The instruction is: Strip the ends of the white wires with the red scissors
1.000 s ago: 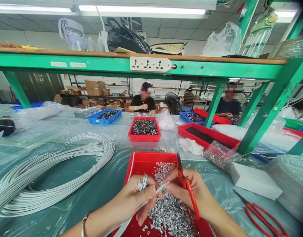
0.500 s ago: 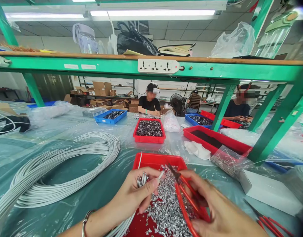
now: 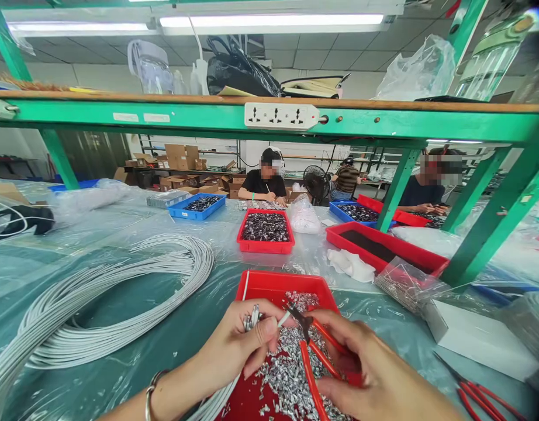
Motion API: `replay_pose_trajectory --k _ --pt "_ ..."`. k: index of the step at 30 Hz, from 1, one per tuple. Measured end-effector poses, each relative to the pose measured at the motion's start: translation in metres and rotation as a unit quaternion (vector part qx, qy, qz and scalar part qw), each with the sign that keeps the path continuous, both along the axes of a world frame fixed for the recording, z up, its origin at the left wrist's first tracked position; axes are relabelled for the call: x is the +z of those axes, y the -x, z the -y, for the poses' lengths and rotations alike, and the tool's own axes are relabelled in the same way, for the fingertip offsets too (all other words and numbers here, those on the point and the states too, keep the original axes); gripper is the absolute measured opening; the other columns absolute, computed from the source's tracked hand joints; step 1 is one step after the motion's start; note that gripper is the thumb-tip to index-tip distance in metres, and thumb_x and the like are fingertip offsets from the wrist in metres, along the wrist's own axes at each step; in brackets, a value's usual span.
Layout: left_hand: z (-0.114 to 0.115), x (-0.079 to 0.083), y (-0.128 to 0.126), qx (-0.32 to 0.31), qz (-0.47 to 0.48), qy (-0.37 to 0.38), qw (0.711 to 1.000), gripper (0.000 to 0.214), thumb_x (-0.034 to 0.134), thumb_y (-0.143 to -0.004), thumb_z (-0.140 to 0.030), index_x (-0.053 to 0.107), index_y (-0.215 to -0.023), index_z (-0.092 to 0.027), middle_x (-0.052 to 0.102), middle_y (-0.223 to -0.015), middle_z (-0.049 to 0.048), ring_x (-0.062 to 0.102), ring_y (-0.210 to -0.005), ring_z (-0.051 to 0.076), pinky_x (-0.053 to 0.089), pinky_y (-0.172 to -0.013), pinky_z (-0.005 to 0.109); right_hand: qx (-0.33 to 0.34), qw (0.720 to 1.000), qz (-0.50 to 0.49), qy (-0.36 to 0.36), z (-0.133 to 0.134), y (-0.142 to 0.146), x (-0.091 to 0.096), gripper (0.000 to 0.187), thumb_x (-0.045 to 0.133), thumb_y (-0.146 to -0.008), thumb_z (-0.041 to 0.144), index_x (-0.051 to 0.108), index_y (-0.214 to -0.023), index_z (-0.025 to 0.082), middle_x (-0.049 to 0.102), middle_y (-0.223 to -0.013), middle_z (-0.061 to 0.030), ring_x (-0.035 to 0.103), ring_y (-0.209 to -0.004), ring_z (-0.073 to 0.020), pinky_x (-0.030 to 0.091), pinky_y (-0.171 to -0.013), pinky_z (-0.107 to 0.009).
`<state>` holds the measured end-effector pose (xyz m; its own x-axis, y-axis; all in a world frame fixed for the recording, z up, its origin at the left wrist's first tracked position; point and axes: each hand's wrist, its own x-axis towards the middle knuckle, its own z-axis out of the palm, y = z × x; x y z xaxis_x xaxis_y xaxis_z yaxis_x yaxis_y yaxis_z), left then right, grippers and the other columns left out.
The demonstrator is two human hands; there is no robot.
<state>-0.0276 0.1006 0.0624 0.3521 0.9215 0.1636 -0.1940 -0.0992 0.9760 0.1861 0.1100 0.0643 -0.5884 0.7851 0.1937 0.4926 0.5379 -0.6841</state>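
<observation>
My left hand (image 3: 234,351) is closed round a bundle of thin white cables (image 3: 253,320), with one cable end sticking out past the thumb. My right hand (image 3: 370,374) grips red-handled cutters (image 3: 311,351), whose dark tip touches that cable end. Both hands hover over a red tray (image 3: 269,283) filled with silvery cut scraps (image 3: 291,374). The white cables trail down under my left wrist, which wears a bracelet.
A big coil of white cables (image 3: 98,304) lies left. Further red trays (image 3: 265,231) and blue trays (image 3: 197,206) stand beyond, with a white box (image 3: 480,342) and spare red cutters (image 3: 480,397) at right. Other people sit across the table under a green shelf (image 3: 269,120).
The cutters went from pointing up to lying flat, their tip moving left onto the protruding cable end. My left hand stayed put with the bundle. The view shifted slightly.
</observation>
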Motion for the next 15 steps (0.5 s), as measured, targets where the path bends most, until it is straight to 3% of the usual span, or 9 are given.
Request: replay_pose_trajectory --k 4,7,9,10,12,15 --pt "0.001 0.002 0.002 0.020 0.016 0.005 1.000 0.022 0.056 -0.082 -0.037 0.066 -0.084 -0.017 0.051 -0.057 -0.0044 0.032 -0.031 -0.003 0.017 -0.034 0.014 -0.037 0.987 -0.155 0.025 -0.006 0.011 -0.005 0.052 0.063 -0.069 0.029 0.050 -0.119 0.024 0.059 -0.085 -0.0051 0.057 -0.068 -0.0187 0.049 -0.056 -0.028" --pt "0.002 0.001 0.001 -0.007 0.044 0.018 0.999 0.022 0.057 -0.081 -0.037 0.066 -0.080 -0.017 0.051 -0.056 -0.0045 0.031 -0.030 -0.003 0.017 -0.033 0.013 -0.048 0.945 -0.318 0.058 -0.017 0.009 0.009 0.028 0.062 -0.075 0.031 0.057 -0.102 0.025 0.051 -0.064 0.0031 0.045 -0.050 -0.0098 0.040 -0.045 -0.020" --pt "0.002 -0.001 0.000 -0.018 0.056 0.021 0.998 0.023 0.059 -0.079 -0.038 0.066 -0.079 -0.016 0.052 -0.055 -0.0044 0.032 -0.029 -0.003 0.017 -0.031 0.012 -0.065 0.912 -0.392 0.098 -0.022 0.006 0.020 0.030 0.062 -0.077 0.034 0.055 -0.104 0.024 0.041 -0.055 0.0072 0.033 -0.042 -0.0063 0.032 -0.040 -0.018" --pt "0.002 -0.001 0.000 -0.018 0.058 0.020 0.998 0.023 0.059 -0.079 -0.039 0.066 -0.078 -0.016 0.053 -0.056 -0.0043 0.033 -0.028 -0.003 0.017 -0.031 0.012 -0.064 0.907 -0.399 0.117 -0.022 0.005 0.023 0.032 0.064 -0.076 0.035 0.055 -0.105 0.023 0.038 -0.054 0.0082 0.029 -0.041 -0.0055 0.030 -0.039 -0.017" --pt "0.002 -0.002 -0.002 -0.013 0.056 0.023 0.998 0.024 0.059 -0.078 -0.039 0.066 -0.079 -0.016 0.053 -0.056 -0.0041 0.035 -0.028 -0.003 0.018 -0.030 0.011 -0.030 0.922 -0.360 0.138 -0.020 0.004 0.022 0.036 0.067 -0.073 0.034 0.055 -0.106 0.023 0.036 -0.054 0.0083 0.029 -0.042 -0.0055 0.030 -0.039 -0.016" --pt "0.003 -0.001 -0.004 -0.009 0.059 0.032 0.998 0.022 0.060 -0.078 -0.038 0.066 -0.079 -0.016 0.053 -0.056 -0.0042 0.038 -0.028 -0.003 0.018 -0.030 0.010 0.056 0.955 -0.269 0.112 -0.013 -0.001 0.007 0.049 0.068 -0.069 0.028 0.051 -0.115 0.026 0.053 -0.071 0.0015 0.052 -0.061 -0.0119 0.047 -0.055 -0.020"
